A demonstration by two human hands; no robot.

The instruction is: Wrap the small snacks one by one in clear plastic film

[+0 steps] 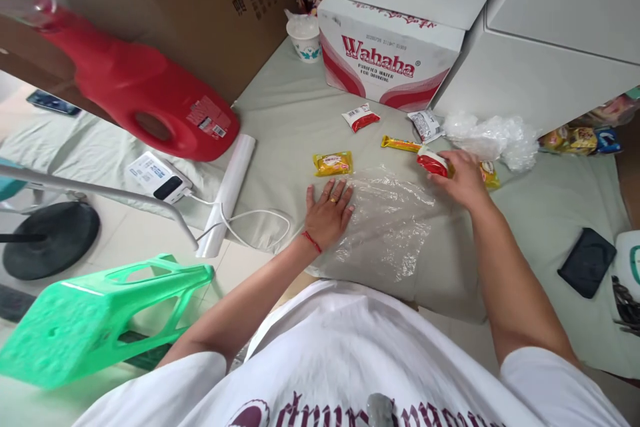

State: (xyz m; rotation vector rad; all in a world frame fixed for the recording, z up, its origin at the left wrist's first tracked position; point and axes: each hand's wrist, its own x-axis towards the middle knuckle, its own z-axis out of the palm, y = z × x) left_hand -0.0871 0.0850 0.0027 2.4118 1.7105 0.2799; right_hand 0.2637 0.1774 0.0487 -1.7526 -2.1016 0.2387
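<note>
Your left hand point(327, 212) lies flat, gripping nothing, on the clear bag point(387, 220) at frame centre; right hand point(463, 177) pinches a red packet point(431, 162) center-right.

Open cloth lies along the bed's point(280, 113) left half, between the yellow packet point(333, 163) and the paper cup point(305, 39) at the far edge. The Wahaha carton point(390, 57) blocks the far middle. The far right is crowded: crumpled plastic point(493, 137), small packets point(361, 117), a white cabinet point(540, 67). A red jug point(145, 97) overhangs the left edge. A dark wallet point(586, 261) sits near the right edge.
</note>
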